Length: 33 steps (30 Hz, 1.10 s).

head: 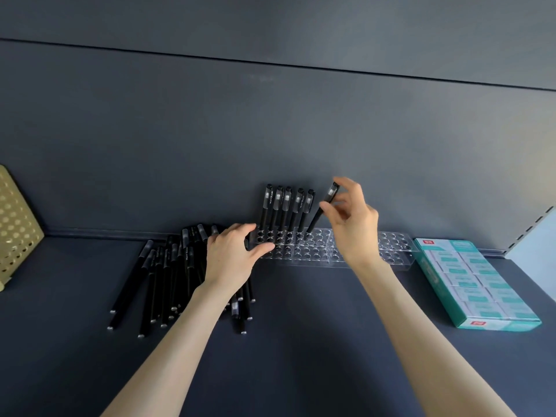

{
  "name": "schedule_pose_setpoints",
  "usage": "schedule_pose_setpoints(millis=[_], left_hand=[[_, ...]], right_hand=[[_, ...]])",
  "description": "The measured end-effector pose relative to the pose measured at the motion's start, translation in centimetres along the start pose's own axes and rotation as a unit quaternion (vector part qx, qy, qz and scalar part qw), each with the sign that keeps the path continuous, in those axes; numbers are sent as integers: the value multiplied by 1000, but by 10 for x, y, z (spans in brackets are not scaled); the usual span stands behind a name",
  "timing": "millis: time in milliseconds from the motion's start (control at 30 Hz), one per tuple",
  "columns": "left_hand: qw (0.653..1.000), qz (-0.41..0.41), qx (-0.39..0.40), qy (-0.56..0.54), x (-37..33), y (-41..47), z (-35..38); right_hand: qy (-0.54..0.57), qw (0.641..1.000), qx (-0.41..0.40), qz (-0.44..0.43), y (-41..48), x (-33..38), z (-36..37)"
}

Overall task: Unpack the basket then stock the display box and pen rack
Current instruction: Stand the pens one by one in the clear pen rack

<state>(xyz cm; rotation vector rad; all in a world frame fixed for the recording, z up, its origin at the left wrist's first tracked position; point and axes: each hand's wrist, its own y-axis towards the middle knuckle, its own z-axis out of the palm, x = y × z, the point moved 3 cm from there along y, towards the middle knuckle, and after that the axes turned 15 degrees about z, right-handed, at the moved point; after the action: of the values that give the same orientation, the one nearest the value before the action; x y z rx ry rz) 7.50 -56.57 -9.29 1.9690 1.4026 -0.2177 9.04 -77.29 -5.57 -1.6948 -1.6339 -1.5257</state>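
A clear pen rack (pixel 391 251) with rows of round holes lies along the back of the dark shelf. Several black pens (pixel 285 209) stand in its back row at the left end. My right hand (pixel 355 224) pinches one more black pen (pixel 323 209), tilted, with its lower tip in a hole just right of the standing ones. My left hand (pixel 231 254) rests with curled fingers on the rack's left end, above a heap of loose black pens (pixel 168 275) lying on the shelf. A teal display box (pixel 475 284) filled with erasers sits at the right.
A yellow perforated basket (pixel 15 227) stands at the far left edge. The dark back panel rises right behind the rack. A slotted upright (pixel 532 227) bounds the shelf at the right. Bare shelf surface (pixel 301 326) lies in front of the rack.
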Motion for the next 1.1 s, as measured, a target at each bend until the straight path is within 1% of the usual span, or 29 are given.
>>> schedule_pose_setpoints(millis=[200,333,600,700,800,867,933,1033,1100], left_hand=[[1000,1,-7,9,0,0,2],[1000,-1,-8,16,0,-1,3],[999,-8,-1,51,-3,-3,1],[999,-8,-30,38,-4,-12,-7],[998,-20,-53,36,-2,-26,-17],[996,-41,-69,45,3,-38,-26],[993,-71,-74,60,10,-51,-35],[986,-130,-53,85,24,-67,-42],[982,-162,-37,91,30,-73,-44]], right_hand=[[-58,997,13,-51,-1,1,4],[-84,995,18,-47,-4,-1,8],[-90,996,2,-19,-14,3,1],[-81,996,-20,-15,-25,11,-2],[-45,998,-32,-16,-42,24,3],[-10,1000,-13,-8,-58,31,14],[-6,999,29,14,-73,35,31],[-56,989,113,79,-90,32,60],[-104,977,143,119,-99,29,76]])
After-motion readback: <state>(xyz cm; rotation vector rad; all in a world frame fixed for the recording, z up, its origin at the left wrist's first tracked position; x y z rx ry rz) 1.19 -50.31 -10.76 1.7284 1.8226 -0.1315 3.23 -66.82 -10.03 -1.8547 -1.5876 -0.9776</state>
